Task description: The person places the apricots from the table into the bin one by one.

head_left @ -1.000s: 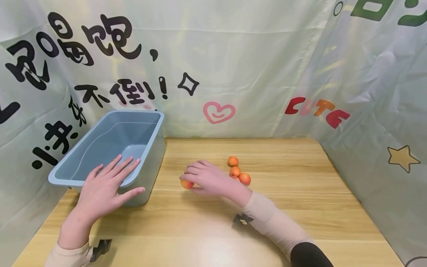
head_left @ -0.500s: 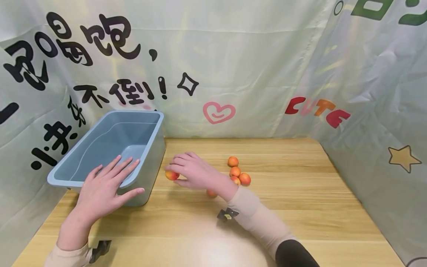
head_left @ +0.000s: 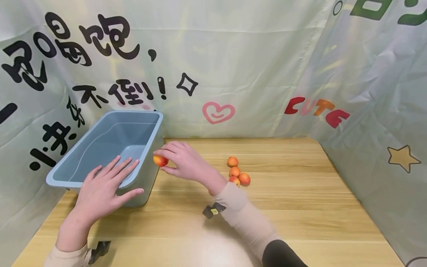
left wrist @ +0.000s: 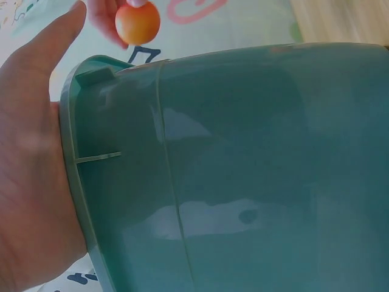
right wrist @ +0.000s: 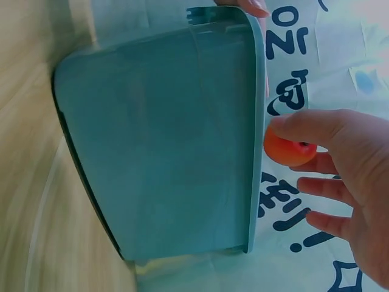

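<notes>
My right hand (head_left: 186, 161) pinches an orange-red apricot (head_left: 160, 160) between thumb and fingers, just right of the tub's side wall. In the right wrist view, the apricot (right wrist: 290, 146) shows a dark stem hollow and sits level with the rim. My left hand (head_left: 103, 189) rests over the near rim of the blue plastic tub (head_left: 155, 137), its fingers straight and spread, the thumb pointing right. From the left wrist, the tub's outer wall (left wrist: 243, 158) fills most of the view. Several more apricots (head_left: 244, 179) lie grouped on the table right of my right wrist.
The wooden table (head_left: 293, 207) carries the tub at its left. A printed cloth (head_left: 253, 63) hangs behind and along both sides, close to the tub's far and left edges. Small dark devices (head_left: 213, 210) are strapped at both wrists.
My right hand has carried the apricot left and away from me, up to the tub's side. An apricot seen below the wrist half a second ago is now covered by the arm. My left hand stays put.
</notes>
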Demonstrator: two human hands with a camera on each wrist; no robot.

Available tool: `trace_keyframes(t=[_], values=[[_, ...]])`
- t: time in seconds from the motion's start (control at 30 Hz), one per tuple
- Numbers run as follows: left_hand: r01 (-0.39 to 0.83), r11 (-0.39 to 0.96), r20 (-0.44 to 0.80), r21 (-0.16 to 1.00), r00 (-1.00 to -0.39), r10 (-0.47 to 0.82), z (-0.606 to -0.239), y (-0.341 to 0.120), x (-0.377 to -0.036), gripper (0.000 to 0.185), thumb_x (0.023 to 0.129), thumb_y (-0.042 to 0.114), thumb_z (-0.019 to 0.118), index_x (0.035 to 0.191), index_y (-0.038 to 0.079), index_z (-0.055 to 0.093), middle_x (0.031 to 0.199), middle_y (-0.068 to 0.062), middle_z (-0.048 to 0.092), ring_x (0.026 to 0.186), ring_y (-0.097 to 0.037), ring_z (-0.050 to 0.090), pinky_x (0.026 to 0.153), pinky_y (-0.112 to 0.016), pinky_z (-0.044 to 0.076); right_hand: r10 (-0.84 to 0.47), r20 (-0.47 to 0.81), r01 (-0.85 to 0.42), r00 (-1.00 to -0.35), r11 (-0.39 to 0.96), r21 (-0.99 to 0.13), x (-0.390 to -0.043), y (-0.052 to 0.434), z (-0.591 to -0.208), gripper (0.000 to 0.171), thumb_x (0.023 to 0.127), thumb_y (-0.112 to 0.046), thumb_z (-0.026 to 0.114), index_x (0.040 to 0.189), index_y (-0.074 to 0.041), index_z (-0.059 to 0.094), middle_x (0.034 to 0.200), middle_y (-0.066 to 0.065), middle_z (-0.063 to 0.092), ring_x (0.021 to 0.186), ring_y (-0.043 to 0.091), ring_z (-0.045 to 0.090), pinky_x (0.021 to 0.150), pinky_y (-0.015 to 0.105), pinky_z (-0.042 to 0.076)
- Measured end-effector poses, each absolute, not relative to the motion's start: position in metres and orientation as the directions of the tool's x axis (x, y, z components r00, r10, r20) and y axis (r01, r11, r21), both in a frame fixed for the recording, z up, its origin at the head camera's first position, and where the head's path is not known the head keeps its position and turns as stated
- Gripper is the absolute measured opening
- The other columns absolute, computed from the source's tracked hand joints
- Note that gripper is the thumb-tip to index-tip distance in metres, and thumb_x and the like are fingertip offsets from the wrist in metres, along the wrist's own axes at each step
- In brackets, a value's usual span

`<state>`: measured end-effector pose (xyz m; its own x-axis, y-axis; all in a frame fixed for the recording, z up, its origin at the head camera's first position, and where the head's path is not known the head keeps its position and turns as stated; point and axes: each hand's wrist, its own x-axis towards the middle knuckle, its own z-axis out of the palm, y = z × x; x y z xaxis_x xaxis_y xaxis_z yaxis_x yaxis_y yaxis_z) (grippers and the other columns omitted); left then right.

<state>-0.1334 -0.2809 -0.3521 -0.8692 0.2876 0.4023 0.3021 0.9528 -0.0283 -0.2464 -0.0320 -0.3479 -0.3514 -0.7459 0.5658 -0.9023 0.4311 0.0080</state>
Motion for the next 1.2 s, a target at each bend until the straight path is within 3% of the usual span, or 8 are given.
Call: trace_keyframes(t=[0.37,0.6,1.2], values=[[0.311,0.950,0.407,-0.031,-0.864,0.296,-0.352,-0.280,-0.133,0.089,0.073,0.067,0.069,0.149,0.034,0.039,0.145,-0.005,0.054,0.138,-0.032,0.044,0.100,-0.062,0.034,-0.634,0.679,-0.860,-0.370,0.510,0.006,-0.255,-0.050,-0.341,0.040,0.089,-0.035,0.070,0.124,-0.018,0.066,0.117,-0.002,0.067,0.116,0.016,0.058,0.099,0.030,0.047],[0.304,0.952,0.408,-0.031,-0.866,0.290,-0.352,-0.280,-0.131,0.087,0.074,0.068,0.068,0.149,0.033,0.041,0.145,-0.004,0.054,0.138,-0.032,0.045,0.100,-0.062,0.034,-0.602,0.693,-0.847,-0.395,0.531,-0.022,-0.263,-0.064,-0.343,0.043,0.089,-0.037,0.069,0.127,-0.019,0.064,0.121,-0.003,0.067,0.120,0.015,0.057,0.102,0.030,0.047],[0.299,0.954,0.405,-0.027,-0.869,0.284,-0.352,-0.280,-0.132,0.088,0.073,0.065,0.071,0.150,0.035,0.038,0.146,-0.004,0.053,0.139,-0.032,0.044,0.102,-0.062,0.033,-0.629,0.605,-0.828,-0.487,0.553,-0.092,-0.281,-0.098,-0.340,0.049,0.093,-0.041,0.064,0.136,-0.020,0.057,0.129,-0.005,0.062,0.123,0.011,0.054,0.103,0.027,0.045]])
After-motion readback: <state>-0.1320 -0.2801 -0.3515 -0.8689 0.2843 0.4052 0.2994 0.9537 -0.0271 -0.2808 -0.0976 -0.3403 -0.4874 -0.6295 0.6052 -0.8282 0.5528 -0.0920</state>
